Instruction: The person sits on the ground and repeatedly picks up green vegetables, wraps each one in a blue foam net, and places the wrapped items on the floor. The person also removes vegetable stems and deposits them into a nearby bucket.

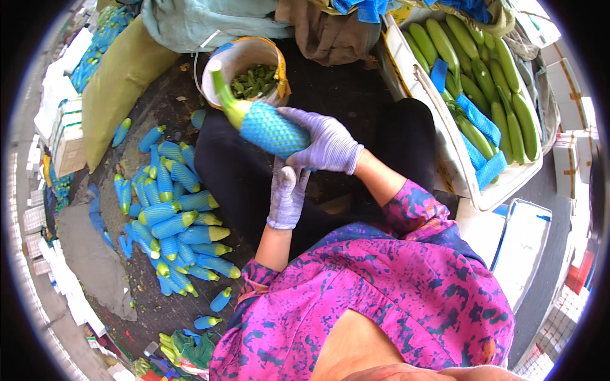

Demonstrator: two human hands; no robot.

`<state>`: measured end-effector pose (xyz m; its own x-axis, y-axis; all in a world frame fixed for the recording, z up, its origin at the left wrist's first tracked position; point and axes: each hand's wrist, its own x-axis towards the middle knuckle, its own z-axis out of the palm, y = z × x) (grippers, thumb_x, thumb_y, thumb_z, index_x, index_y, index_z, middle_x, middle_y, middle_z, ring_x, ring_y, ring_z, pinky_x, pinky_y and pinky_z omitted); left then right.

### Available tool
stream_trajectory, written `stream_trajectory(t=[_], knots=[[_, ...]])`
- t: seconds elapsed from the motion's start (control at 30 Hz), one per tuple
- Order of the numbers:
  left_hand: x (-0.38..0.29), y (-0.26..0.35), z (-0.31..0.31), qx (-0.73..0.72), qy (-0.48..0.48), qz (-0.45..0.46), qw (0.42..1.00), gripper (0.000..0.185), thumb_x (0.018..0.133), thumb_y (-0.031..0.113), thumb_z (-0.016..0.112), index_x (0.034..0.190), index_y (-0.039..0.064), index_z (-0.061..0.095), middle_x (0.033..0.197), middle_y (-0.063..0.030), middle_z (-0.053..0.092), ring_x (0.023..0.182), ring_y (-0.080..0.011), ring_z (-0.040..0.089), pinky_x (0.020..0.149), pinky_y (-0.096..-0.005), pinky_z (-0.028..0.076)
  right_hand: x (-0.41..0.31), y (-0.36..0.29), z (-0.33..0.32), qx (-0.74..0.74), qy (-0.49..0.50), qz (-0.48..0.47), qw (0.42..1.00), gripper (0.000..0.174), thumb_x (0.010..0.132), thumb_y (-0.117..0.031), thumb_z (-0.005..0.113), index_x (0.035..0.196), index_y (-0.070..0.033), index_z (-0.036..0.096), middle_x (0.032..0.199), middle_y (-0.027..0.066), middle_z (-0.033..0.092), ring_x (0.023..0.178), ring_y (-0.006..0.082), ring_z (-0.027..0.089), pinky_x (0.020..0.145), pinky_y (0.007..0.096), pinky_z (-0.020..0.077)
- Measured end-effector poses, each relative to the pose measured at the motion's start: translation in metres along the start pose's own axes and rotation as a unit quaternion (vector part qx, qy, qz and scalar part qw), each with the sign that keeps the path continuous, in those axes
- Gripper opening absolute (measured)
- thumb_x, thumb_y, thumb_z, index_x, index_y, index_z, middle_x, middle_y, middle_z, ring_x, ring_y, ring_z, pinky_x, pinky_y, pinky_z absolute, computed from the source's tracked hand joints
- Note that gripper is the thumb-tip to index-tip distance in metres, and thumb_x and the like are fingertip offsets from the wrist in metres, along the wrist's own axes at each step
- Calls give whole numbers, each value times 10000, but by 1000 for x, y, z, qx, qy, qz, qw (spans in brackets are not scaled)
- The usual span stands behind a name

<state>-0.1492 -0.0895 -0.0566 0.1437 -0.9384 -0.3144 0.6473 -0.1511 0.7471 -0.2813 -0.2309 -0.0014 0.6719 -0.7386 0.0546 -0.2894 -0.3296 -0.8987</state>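
A green zucchini with a long stem stub sits inside a blue foam net sleeve (274, 127), its stem end pointing up and left, slightly blurred. My right hand (326, 140), in a pale purple knit glove, grips the sleeved lower part. Just below, my gloved left hand (287, 195) is raised with its fingers straight towards the zucchini's bottom end. The right hand partly hides those fingertips, so whether they touch the sleeve is unclear. Under the zucchini's stem end stands a white bucket (214, 90) with green trimmings (255, 82) in it.
Left of my legs lies a pile of sleeved zucchini (167, 224). On the right, a white crate (512, 188) holds bare zucchini (486, 81) and several loose blue sleeves (479, 119). A stuffed yellowish sack (126, 81) leans at upper left, and cloth-covered bundles (219, 19) line the far side.
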Motion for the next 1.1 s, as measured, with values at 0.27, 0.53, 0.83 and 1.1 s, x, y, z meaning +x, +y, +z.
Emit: stream_trajectory(t=[0.27,0.53,0.83,1.1], knots=[[7,-10,-18,13,11,-18,1000,807,935,481,625,1558,151,234,1534,-194,354,1402,-332,364,1154,-458,282,45,64,-37,-124,-89,182,971,920,575,-371,852,1393,-101,527,1167,175,687,1026,289,686,919,367,538],[-6,55,1,-145,36,103,983,939,752,454,793,1386,-88,362,1315,-207,500,1219,-350,500,1075,-497,394,-37,-27,-49,193,-18,-22,981,644,754,-302,822,1301,-57,587,1129,159,685,1039,251,668,907,359,527],[-75,185,-134,402,460,399,684,482,945,281,610,1299,-24,490,1111,-175,603,955,-245,613,796,-343,523,-124,172,-284,-512,192,419,725,289,798,-272,736,1020,-94,686,975,170,667,925,383,656,790,474,549],[52,24,116,103,-26,31,994,565,940,252,644,1376,-52,453,1014,-153,618,732,-134,584,587,-213,468,-104,80,-215,-277,325,-9,904,211,796,-108,764,982,-78,670,935,132,626,795,346,638,699,412,523]])
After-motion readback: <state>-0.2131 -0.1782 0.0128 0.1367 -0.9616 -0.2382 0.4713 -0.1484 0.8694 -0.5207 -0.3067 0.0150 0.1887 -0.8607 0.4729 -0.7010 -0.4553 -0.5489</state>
